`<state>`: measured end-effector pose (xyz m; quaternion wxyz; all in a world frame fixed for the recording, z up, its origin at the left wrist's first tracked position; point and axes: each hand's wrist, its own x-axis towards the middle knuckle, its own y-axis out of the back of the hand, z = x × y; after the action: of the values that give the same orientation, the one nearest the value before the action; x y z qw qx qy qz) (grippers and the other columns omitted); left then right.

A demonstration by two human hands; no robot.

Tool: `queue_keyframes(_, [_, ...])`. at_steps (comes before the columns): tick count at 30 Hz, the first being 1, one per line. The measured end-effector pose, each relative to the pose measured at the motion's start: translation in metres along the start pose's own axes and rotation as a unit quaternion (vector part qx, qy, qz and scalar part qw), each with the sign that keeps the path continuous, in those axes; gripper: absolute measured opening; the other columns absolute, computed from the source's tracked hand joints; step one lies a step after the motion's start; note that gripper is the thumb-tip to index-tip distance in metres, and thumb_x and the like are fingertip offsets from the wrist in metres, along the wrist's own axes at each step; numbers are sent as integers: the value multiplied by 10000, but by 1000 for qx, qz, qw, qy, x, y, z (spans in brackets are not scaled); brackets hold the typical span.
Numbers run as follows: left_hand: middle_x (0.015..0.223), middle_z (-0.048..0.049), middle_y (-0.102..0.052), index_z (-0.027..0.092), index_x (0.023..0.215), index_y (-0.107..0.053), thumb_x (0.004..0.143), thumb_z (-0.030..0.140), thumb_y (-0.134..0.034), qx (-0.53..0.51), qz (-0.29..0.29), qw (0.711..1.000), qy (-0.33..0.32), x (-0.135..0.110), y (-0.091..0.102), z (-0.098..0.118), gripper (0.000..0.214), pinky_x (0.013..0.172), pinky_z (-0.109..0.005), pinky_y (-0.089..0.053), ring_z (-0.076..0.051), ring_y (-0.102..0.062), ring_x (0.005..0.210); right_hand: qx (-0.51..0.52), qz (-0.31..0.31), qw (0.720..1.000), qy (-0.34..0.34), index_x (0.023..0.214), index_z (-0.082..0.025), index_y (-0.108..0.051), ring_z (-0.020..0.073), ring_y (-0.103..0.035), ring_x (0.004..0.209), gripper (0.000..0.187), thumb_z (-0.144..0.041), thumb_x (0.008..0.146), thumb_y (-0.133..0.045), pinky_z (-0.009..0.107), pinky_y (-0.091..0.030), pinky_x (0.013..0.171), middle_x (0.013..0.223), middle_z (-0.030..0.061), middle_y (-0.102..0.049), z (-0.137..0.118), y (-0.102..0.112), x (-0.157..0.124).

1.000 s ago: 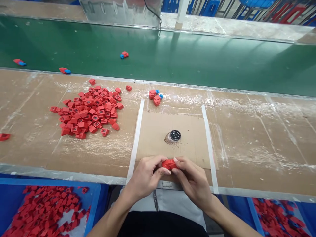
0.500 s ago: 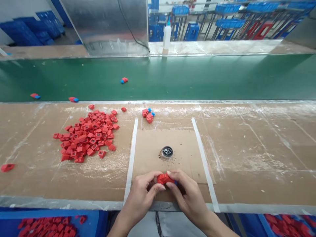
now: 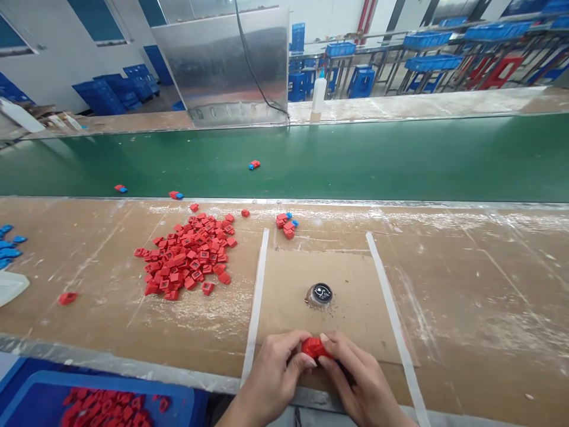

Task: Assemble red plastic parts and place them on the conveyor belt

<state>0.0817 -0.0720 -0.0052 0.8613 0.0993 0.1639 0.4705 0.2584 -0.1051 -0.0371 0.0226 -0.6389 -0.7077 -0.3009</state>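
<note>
Between the fingertips of both hands is a small red plastic part point(image 3: 315, 347), held just above the front of the cardboard sheet. My left hand point(image 3: 282, 370) pinches its left end, thumb and forefinger closed on it. From the other side my right hand point(image 3: 355, 370) grips the right end, its fingers covering much of that end. Just beyond the hands a small round pot with a black, white-marked top point(image 3: 320, 293) sits on the cardboard point(image 3: 293, 273), with dark specks around it.
A heap of red parts point(image 3: 191, 255) lies left of the white tape strip point(image 3: 255, 302). Red-and-blue pieces point(image 3: 287, 225) lie behind the cardboard. Similar pieces rest on the green belt point(image 3: 377, 160). A blue bin point(image 3: 178, 409) of red parts stands below the table's front edge; blue parts point(image 3: 9, 252) are far left.
The view has swung left and up, bringing the blue parts at far left into sight. Both hands still hold the red part; the blue bit at its right end no longer shows.
</note>
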Motion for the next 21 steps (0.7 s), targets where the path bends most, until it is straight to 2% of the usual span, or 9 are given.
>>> queue_keyframes(6, [794,-29,-655,183,878,-632,965,311,-513,12,3,1000,-9,1,0,-2,195,688,-245,-394,-175,-586,745,-22,-9,1000,-3,1041,-211,-553,166,-607,705,208,-82,965,-407,256,-533,629,855,61,-614,-3,-2,1])
queue_keyframes(11, [765,-25,-633,168,894,-641,964,344,-511,-12,7,1000,-9,2,-1,-4,229,676,-246,-406,-170,-568,727,-26,20,999,-19,998,-208,-576,171,-633,724,170,-154,988,-415,263,-542,645,851,58,-634,-1,-2,0])
queue_keyframes(14, [772,-26,-638,150,986,-656,943,386,-551,-87,-8,996,16,4,-1,-5,262,662,-243,-421,-161,-567,716,41,29,996,-74,1006,-190,-582,199,-683,826,137,-260,993,-465,292,-572,717,915,86,-678,2,-5,-2])
queue_keyframes(16, [744,-18,-641,137,1082,-643,916,428,-588,-130,-30,990,37,4,4,-6,339,635,-236,-422,-148,-558,672,114,32,984,-133,1042,-177,-579,206,-703,797,191,-343,983,-506,302,-587,706,904,95,-702,0,-9,-3])
queue_keyframes(18, [700,-7,-639,134,1163,-613,908,482,-578,-134,-35,989,50,1,14,-8,433,598,-230,-421,-141,-555,624,170,70,964,-192,1077,-175,-573,201,-707,729,263,-408,958,-555,296,-590,664,872,91,-719,-6,-11,-6])
queue_keyframes(19, [688,-7,-642,136,1178,-606,913,503,-553,-114,-20,992,51,-2,23,-9,456,585,-230,-425,-144,-563,613,186,103,953,-217,1085,-180,-571,199,-706,717,290,-432,941,-581,293,-589,656,871,88,-725,-9,-10,-9])
queue_keyframes(21, [698,-16,-662,152,1127,-634,922,515,-507,-9,65,997,46,-8,45,-13,436,586,-240,-450,-160,-600,629,187,186,931,-251,1088,-196,-579,206,-709,752,334,-468,901,-628,299,-591,690,911,89,-731,-14,2,-27])
